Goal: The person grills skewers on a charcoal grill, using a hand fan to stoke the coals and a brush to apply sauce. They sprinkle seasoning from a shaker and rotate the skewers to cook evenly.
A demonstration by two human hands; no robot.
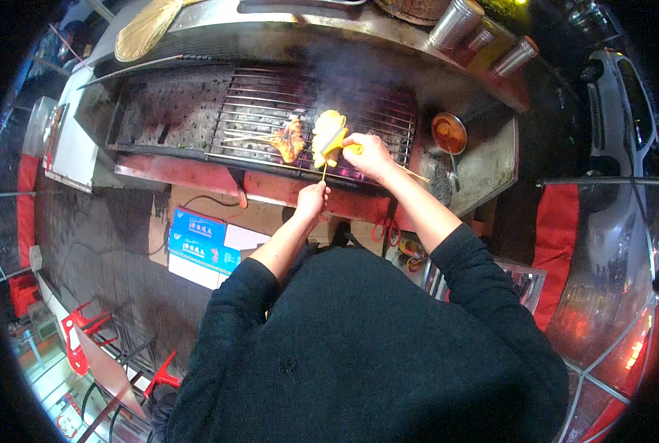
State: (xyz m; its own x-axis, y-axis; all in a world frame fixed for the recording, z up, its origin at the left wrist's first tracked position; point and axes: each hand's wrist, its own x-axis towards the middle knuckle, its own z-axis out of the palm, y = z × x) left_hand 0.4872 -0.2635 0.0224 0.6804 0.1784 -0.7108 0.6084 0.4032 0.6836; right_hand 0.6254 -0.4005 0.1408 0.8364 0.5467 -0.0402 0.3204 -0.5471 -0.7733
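My left hand (314,200) grips the lower end of a thin skewer stick (324,173) at the front edge of the charcoal grill. On that stick is a pale yellow, lumpy piece of food (326,123), lying over the wire grate (260,99). A yellow tool (337,140) with a flat grey edge, a scraper or a brush, is in my right hand (371,157); its edge rests against the food. Left of it, a browned skewered piece (290,141) lies on the grate, its sticks pointing left. Another set of sticks (413,173) shows beyond my right wrist.
A bowl of reddish sauce (449,133) stands at the grill's right end. Metal shakers (456,23) line the back shelf, with a woven fan (144,32) at the back left. Below the grill are a blue box (203,243) and red-handled scissors (386,232). Smoke rises behind the food.
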